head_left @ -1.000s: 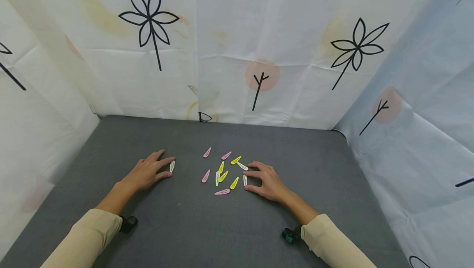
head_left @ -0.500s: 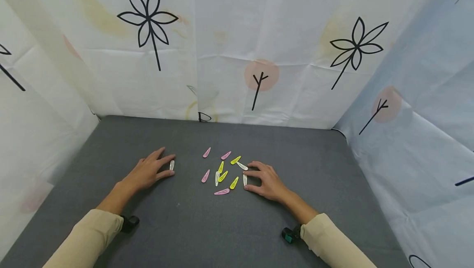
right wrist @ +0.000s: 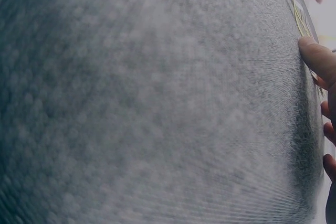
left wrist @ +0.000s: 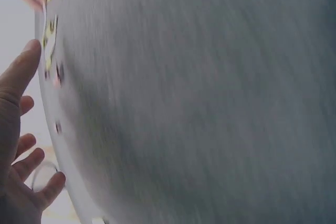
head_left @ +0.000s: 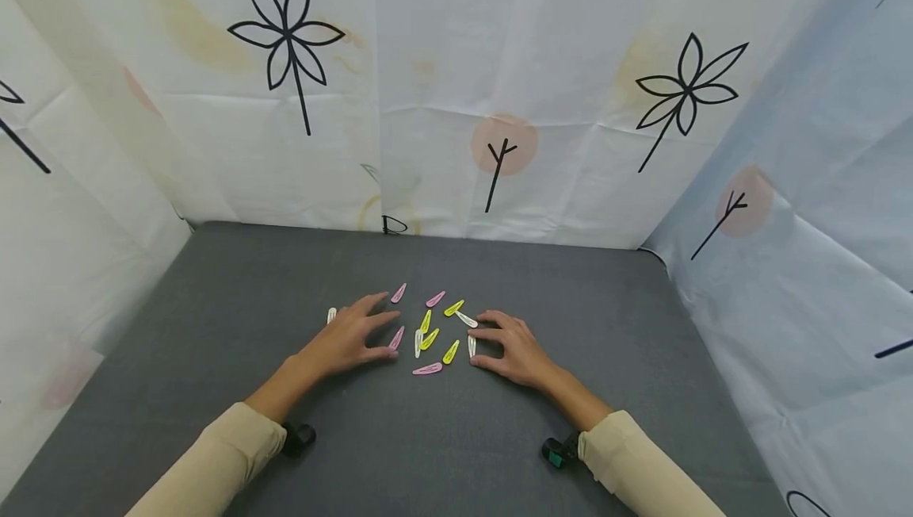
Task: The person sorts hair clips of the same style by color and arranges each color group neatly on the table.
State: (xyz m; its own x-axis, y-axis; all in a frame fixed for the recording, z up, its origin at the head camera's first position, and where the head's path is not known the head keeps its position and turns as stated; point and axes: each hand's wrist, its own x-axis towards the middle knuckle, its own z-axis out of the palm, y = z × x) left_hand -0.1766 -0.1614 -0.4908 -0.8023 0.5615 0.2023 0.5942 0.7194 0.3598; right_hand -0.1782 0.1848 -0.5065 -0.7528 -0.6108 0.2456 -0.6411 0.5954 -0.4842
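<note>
Several small snap hair clips in pink, yellow and white lie on the grey table. In the head view my left hand (head_left: pixel 347 337) is spread over the table at the left of the group, its thumb and fingers around a pink hair clip (head_left: pixel 396 338) without visibly gripping it. A lone white hair clip (head_left: pixel 331 315) lies behind that hand, partly hidden. My right hand (head_left: pixel 515 352) holds another white hair clip (head_left: pixel 472 346) end to end between thumb and forefinger, at table level. A yellow clip (head_left: pixel 451 352) lies just left of it.
More clips lie between the hands: yellow clips (head_left: pixel 429 339), a white clip (head_left: pixel 418 343) and a pink clip (head_left: pixel 427 369). Two pink clips lie farther back. The grey table (head_left: pixel 428 453) meets white patterned cloth (head_left: pixel 442 65) at its back and sides.
My left hand has left the lone white hair clip on the table and moved right, to the pink hair clip. The right hand stays in place.
</note>
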